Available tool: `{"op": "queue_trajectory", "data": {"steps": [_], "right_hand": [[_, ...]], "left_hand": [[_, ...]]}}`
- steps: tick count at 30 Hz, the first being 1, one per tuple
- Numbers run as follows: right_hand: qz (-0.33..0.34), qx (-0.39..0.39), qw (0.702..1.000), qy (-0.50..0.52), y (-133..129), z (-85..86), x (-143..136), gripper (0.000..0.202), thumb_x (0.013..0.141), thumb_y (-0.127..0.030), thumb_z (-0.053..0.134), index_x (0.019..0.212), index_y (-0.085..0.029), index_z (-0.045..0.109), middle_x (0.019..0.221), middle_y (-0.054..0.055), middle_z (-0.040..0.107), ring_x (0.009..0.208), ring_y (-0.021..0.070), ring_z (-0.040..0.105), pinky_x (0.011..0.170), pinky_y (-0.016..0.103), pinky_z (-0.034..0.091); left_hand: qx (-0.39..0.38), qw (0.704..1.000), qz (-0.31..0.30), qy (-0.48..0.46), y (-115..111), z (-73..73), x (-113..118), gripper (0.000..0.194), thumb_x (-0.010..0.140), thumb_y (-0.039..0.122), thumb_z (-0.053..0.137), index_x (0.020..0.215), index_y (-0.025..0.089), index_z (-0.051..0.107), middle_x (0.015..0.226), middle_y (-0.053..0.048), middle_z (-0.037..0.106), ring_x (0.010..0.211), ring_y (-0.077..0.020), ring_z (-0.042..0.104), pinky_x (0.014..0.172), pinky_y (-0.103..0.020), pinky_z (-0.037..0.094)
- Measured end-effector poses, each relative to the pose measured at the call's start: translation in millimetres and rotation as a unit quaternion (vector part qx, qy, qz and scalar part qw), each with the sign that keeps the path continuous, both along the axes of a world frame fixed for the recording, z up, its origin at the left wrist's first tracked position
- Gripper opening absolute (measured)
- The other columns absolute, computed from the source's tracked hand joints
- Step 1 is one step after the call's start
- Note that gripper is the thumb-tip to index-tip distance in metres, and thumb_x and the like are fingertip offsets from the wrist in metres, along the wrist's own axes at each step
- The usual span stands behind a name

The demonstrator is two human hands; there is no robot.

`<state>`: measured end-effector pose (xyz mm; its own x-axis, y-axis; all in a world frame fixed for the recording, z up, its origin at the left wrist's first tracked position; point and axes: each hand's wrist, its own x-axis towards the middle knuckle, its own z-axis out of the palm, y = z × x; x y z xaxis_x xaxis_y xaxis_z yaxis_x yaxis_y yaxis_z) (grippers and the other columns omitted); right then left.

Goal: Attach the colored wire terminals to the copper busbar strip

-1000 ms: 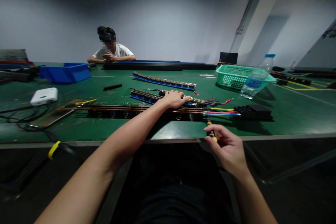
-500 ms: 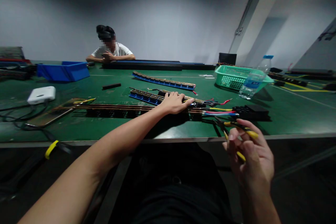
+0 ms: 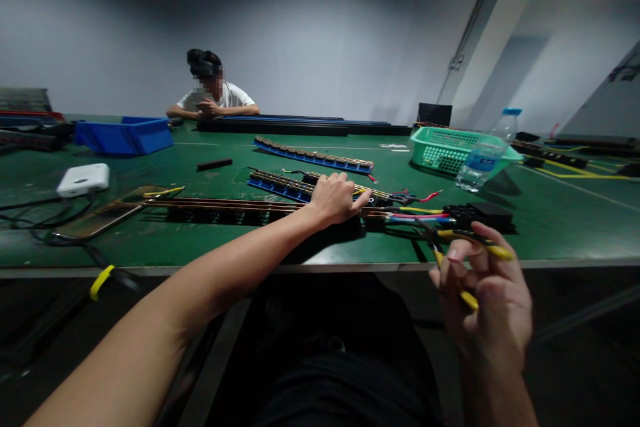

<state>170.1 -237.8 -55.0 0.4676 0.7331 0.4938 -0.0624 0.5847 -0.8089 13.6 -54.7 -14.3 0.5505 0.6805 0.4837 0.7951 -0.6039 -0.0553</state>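
My left hand (image 3: 334, 199) is closed over the strips near the middle of the green table, its fingers curled round parts that it partly hides. Under and beside it lie a blue-based strip with brass rails (image 3: 280, 185) and a long dark strip with copper rails (image 3: 235, 208). Coloured wires (image 3: 420, 217) run from the long strip's right end to a black block (image 3: 477, 215). Over the table's front edge, my right hand (image 3: 487, 300) holds yellow-and-black pliers (image 3: 473, 240), handles spread, with their tips pointing left below the wires.
Another blue-based strip (image 3: 313, 157) lies farther back. A green basket (image 3: 445, 150) and a water bottle (image 3: 480, 163) stand right. To the left are a blue bin (image 3: 125, 135), a white box (image 3: 84, 179) and a phone-like slab (image 3: 105, 217). A person (image 3: 215, 97) leans on the far edge.
My left hand's fingers have curled in from a flatter spread over the strips. My right hand has shifted slightly right with the pliers.
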Motion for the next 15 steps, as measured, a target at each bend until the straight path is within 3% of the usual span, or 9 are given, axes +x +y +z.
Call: {"op": "queue_trajectory", "data": {"steps": [5,8,11,15], "right_hand": [[0.02,-0.003,0.998,-0.056,30.4,-2.7,-3.1,0.04,0.084,-0.04,0.072,0.12,-0.027,0.061,0.082,-0.001,0.056,0.054,0.0072,0.042,0.048,0.019,0.037],[-0.007,-0.024,0.987,-0.158,37.9,-9.6,-8.4,0.029,0.083,-0.034,0.073,0.108,-0.021,0.067,0.062,-0.006,0.043,0.051,0.0071,0.036,0.047,0.019,0.031],[-0.065,-0.028,0.959,-0.274,37.6,-19.9,-9.6,0.019,0.083,-0.027,0.071,0.101,-0.02,0.07,0.053,-0.009,0.033,0.045,0.0066,0.029,0.045,0.02,0.029],[-0.145,0.015,0.902,-0.406,35.3,-27.7,-4.8,0.018,0.082,-0.019,0.063,0.097,-0.022,0.073,0.054,-0.006,0.048,0.041,0.0063,0.037,0.043,0.019,0.034]], "left_hand": [[-0.022,0.999,-0.04,0.021,2.5,3.1,-1.9,0.061,0.103,0.056,0.034,0.091,0.014,0.077,0.097,-0.016,0.069,0.095,-0.029,0.064,0.081,-0.038,0.046],[-0.024,0.998,-0.048,0.025,3.3,4.7,-2.4,0.06,0.102,0.055,0.035,0.09,0.013,0.077,0.093,-0.016,0.069,0.093,-0.029,0.064,0.081,-0.038,0.046],[-0.024,0.997,-0.065,0.026,4.5,5.3,-2.4,0.059,0.102,0.054,0.036,0.089,0.013,0.076,0.092,-0.016,0.069,0.091,-0.0281,0.065,0.079,-0.038,0.047],[-0.034,0.994,-0.097,0.026,7.7,5.2,-2.2,0.056,0.102,0.052,0.039,0.084,0.013,0.075,0.088,-0.014,0.069,0.087,-0.0264,0.065,0.078,-0.037,0.048]]}}
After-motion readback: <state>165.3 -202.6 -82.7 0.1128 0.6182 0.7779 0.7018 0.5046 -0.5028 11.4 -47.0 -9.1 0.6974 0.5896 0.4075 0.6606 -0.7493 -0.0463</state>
